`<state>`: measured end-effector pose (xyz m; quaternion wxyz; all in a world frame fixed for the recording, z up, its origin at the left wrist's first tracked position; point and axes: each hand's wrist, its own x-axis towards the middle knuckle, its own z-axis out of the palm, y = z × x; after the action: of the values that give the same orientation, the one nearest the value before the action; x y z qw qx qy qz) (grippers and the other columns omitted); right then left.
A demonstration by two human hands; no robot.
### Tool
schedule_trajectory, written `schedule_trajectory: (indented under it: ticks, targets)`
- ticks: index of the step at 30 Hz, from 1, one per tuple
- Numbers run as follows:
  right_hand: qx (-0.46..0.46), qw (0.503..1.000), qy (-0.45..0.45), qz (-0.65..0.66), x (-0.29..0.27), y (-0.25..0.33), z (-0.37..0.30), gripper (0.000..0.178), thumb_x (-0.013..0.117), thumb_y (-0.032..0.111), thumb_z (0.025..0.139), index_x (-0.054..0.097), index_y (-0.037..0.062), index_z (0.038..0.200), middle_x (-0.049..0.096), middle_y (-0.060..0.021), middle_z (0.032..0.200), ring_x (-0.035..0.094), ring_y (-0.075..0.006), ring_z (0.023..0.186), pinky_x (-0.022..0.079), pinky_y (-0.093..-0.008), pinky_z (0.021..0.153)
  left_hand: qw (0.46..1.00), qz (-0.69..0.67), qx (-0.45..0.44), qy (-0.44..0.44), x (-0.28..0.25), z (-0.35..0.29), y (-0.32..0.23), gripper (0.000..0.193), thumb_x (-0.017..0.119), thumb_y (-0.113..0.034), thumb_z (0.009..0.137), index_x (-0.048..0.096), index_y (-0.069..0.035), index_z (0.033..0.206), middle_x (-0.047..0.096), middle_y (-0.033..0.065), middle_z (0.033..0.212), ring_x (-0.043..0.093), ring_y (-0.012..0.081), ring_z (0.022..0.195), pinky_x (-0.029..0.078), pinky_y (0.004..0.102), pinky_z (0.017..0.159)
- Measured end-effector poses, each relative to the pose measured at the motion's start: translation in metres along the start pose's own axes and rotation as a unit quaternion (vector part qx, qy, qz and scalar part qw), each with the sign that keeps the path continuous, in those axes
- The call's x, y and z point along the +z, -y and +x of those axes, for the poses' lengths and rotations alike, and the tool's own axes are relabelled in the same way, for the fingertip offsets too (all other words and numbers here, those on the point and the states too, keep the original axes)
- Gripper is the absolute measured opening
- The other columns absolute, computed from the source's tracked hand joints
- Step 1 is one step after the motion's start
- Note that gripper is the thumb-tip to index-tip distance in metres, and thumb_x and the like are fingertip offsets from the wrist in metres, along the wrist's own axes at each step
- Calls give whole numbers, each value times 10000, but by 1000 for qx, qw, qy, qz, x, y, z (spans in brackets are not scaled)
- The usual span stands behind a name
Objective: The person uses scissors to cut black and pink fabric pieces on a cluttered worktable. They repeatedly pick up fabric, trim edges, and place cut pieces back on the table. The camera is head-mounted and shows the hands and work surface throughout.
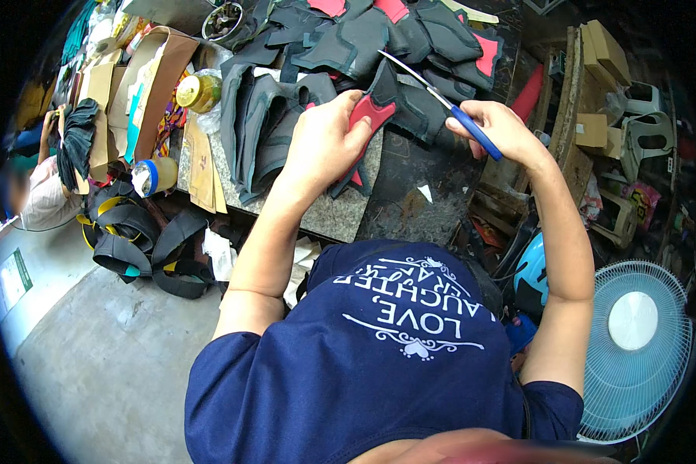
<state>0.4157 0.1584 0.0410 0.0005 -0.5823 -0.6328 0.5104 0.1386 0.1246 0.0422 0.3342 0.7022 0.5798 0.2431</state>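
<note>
Two hands at a cluttered worktop (410, 216), one cutting tool, many dark padded pieces.

Item: left hand (325, 138), fingers clamped on a red-and-black piece (373, 114), thumb on the near side. The piece stands over the front of the worktop, partly hidden by the hand.

Item: right hand (496, 130), fingers closed about the blue handle of the scissors (479, 134); whether any finger passes through a loop, cannot tell. Blades point up and left, tips near the upper end of the held piece; whether slightly parted, cannot tell.

Item: heap of black pieces (340, 48), some red-faced, beyond the hands, close to the blade tips.

Item: folded black pieces (242, 127), just left of the left hand.

Item: white scrap (425, 193), lying on the dark surface.

Risks, as judged: a blade could nick a piece in the heap, the tips lying so near it. A slack left grip could let the held piece twist, giving a crooked cut. Left fingers straying toward the blades could be cut.
</note>
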Motion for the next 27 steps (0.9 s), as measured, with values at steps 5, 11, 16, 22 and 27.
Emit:
schedule_trajectory:
  ticks: [5, 11, 16, 22, 27]
  targets:
    - [8, 991, 26, 134, 6, -1, -3, 389, 682, 415, 845, 600, 52, 731, 529, 5, 522, 554, -95, 447, 416, -237, 455, 1000, -4, -9, -1, -1, -3, 1, 389, 602, -211, 801, 603, 18, 1116, 661, 228, 923, 652, 359, 886, 508, 408, 803]
    - [-2, 995, 4, 101, 12, -2, -7, 368, 697, 404, 834, 614, 58, 740, 528, 6, 541, 544, -84, 455, 424, -245, 454, 999, -42, -10, 8, 0, -8, 1, 411, 608, -212, 795, 598, 30, 1128, 659, 237, 941, 655, 353, 892, 509, 395, 808]
    - [5, 998, -13, 69, 14, 1, -9, 304, 664, 304, 880, 553, 57, 742, 495, 39, 603, 494, -52, 470, 402, -215, 428, 999, -51, -2, 18, -5, -7, -1, 416, 612, -193, 801, 589, 44, 1142, 674, 215, 924, 677, 273, 836, 513, 338, 781]
    - [-26, 974, 38, 221, 13, -10, -18, 354, 556, 398, 928, 580, 56, 839, 572, -4, 619, 540, -76, 528, 409, -222, 497, 944, -304, -94, 83, -11, -19, 6, 410, 641, -168, 800, 585, 72, 1127, 675, 96, 909, 634, 126, 775, 498, 245, 732]
    - [-94, 953, 126, 259, 12, -10, -40, 521, 452, 552, 925, 608, 56, 908, 630, -40, 664, 598, -93, 645, 421, -219, 606, 857, -483, -157, 88, -21, -28, 16, 396, 673, -131, 763, 593, 47, 1108, 657, 54, 914, 610, 93, 792, 485, 218, 732]
